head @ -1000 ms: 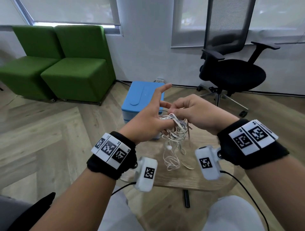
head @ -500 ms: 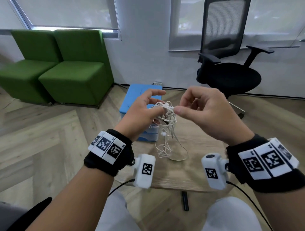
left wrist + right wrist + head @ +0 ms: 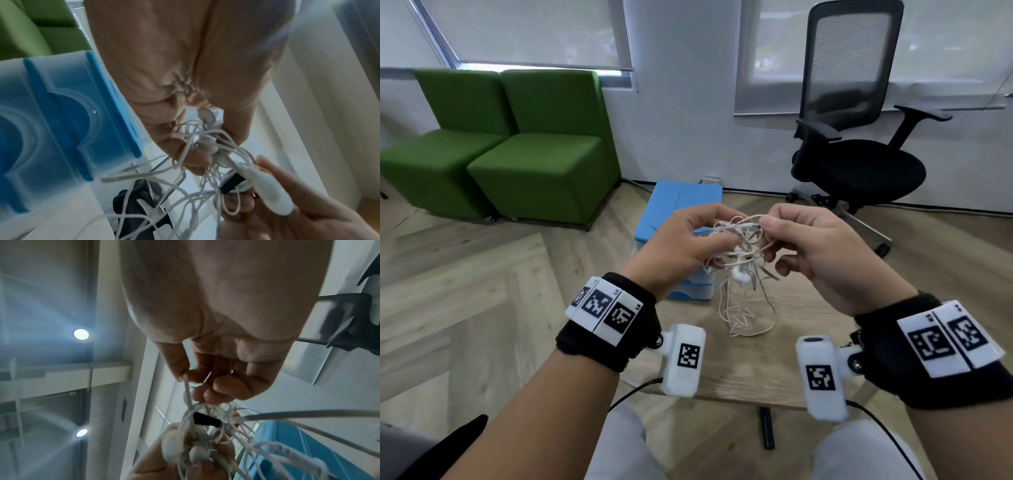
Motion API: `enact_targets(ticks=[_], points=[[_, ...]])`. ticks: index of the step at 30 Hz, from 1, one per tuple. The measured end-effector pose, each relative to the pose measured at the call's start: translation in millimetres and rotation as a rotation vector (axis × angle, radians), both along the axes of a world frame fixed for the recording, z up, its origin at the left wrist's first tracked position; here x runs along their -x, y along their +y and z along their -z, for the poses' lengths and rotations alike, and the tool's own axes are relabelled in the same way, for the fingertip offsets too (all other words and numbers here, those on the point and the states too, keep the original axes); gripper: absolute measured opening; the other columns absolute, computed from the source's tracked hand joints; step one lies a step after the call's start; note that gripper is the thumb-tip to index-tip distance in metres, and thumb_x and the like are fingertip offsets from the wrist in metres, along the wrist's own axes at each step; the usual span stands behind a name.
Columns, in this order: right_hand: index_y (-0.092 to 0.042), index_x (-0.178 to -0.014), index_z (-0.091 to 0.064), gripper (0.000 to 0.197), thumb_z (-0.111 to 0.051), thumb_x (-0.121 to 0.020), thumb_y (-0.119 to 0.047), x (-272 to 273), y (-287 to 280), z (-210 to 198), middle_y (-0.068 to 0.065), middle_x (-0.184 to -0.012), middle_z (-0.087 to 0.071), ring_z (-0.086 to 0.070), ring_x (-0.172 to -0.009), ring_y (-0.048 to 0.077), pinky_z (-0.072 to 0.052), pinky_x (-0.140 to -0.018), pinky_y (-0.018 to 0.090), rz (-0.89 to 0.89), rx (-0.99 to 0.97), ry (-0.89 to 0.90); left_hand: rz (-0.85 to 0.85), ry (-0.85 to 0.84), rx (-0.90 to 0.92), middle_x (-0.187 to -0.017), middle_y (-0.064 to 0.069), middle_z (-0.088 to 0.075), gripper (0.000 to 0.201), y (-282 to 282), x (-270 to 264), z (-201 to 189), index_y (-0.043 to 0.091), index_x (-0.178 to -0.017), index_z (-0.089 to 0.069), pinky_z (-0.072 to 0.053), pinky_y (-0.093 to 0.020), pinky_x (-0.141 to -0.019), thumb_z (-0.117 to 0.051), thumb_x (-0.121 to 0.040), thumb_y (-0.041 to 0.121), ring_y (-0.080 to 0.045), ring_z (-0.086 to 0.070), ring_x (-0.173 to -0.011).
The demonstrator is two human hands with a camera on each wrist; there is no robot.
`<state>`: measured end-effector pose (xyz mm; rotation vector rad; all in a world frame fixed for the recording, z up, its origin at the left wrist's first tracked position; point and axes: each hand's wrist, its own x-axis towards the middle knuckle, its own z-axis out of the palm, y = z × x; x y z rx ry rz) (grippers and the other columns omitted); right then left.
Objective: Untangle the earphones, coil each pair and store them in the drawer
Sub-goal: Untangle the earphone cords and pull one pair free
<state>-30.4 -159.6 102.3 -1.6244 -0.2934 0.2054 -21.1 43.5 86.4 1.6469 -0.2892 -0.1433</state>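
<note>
A tangle of white earphones (image 3: pixel 739 246) hangs in the air between my two hands, above a small wooden table (image 3: pixel 784 363). My left hand (image 3: pixel 688 243) grips the knot with curled fingers; buds and cords (image 3: pixel 207 139) bunch under its fingertips. My right hand (image 3: pixel 808 246) pinches one cord (image 3: pixel 186 382) between thumb and forefinger and touches the tangle's right side. An inline remote (image 3: pixel 269 191) lies against the right hand's fingers. Loose loops (image 3: pixel 743 315) trail down onto the tabletop. The blue drawer unit (image 3: pixel 681 205) stands behind the left hand, its drawers hidden in the head view.
Two green seats (image 3: pixel 517 150) stand against the wall at the left. A black office chair (image 3: pixel 859 144) is at the back right. A dark table leg (image 3: pixel 767 428) shows below the table's near edge, between my knees.
Both hands have risen with the tangle and now meet higher up. The left hand's fingers, spread a second ago, have curled around the knot. The right hand now pinches a cord.
</note>
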Motion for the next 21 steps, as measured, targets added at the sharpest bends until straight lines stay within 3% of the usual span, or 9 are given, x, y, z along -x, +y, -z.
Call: enact_targets(ticks=[2,8,10,14,18,21], points=[[-0.009,-0.079,-0.056,0.027,-0.052,-0.105,-0.016,-1.1,0.5,-1.8,0.01,-0.078,-0.059,-0.053,-0.066,0.016,-0.039,-0.057,0.027,-0.007,-0.059,0.033,0.056,0.04,0.08,-0.102,-0.013,-0.072,0.02,1.1,2.3,0.8,0.007,-0.114,-0.071,-0.057,-0.029,-0.075,-0.064,-0.096,0.0,-0.021,-0.067,-0.085],[-0.012,-0.081,-0.052,0.028,-0.049,-0.107,-0.021,-3.8,8.3,1.4,0.012,-0.078,-0.068,-0.061,-0.065,0.02,-0.052,-0.056,0.025,0.034,-0.236,0.104,0.144,0.163,0.245,-0.105,-0.011,-0.069,0.033,2.7,7.4,3.3,0.004,-0.126,-0.064,-0.054,-0.026,-0.069,-0.068,-0.094,0.009,-0.019,-0.064,-0.084],[-0.012,-0.079,-0.049,0.028,-0.048,-0.105,-0.022,-3.5,9.6,1.6,0.019,-0.086,-0.069,-0.063,-0.071,0.024,-0.053,-0.062,0.028,0.006,-0.293,0.11,0.15,0.198,0.26,-0.103,-0.009,-0.068,0.036,3.7,8.8,3.9,0.009,-0.125,-0.064,-0.054,-0.025,-0.066,-0.073,-0.089,0.012,-0.017,-0.064,-0.079],[-0.013,-0.072,-0.043,0.035,-0.045,-0.106,-0.025,-4.5,10.1,2.4,0.023,-0.095,-0.067,-0.058,-0.085,0.025,-0.045,-0.079,0.039,-0.054,-0.31,0.081,0.163,0.188,0.201,-0.095,-0.007,-0.07,0.028,2.7,9.8,8.2,0.012,-0.113,-0.063,-0.054,-0.024,-0.064,-0.071,-0.089,0.0,-0.015,-0.065,-0.076],[-0.015,-0.072,-0.043,0.035,-0.046,-0.105,-0.026,-6.9,7.7,1.9,0.014,-0.079,-0.063,-0.06,-0.077,0.02,-0.042,-0.072,0.034,0.012,-0.328,0.065,0.118,0.164,0.229,-0.092,-0.008,-0.069,0.025,6.0,8.2,11.3,0.011,-0.108,-0.065,-0.052,-0.022,-0.06,-0.069,-0.089,-0.004,-0.013,-0.064,-0.07],[-0.016,-0.064,-0.038,0.044,-0.046,-0.107,-0.024,-9.9,6.1,2.3,0.008,-0.059,-0.044,-0.051,-0.066,0.024,-0.042,-0.069,0.032,0.129,-0.334,0.034,0.087,0.167,0.227,-0.1,-0.012,-0.068,0.023,7.8,8.4,10.7,0.011,-0.107,-0.067,-0.051,-0.025,-0.058,-0.068,-0.09,-0.003,-0.017,-0.063,-0.073]])
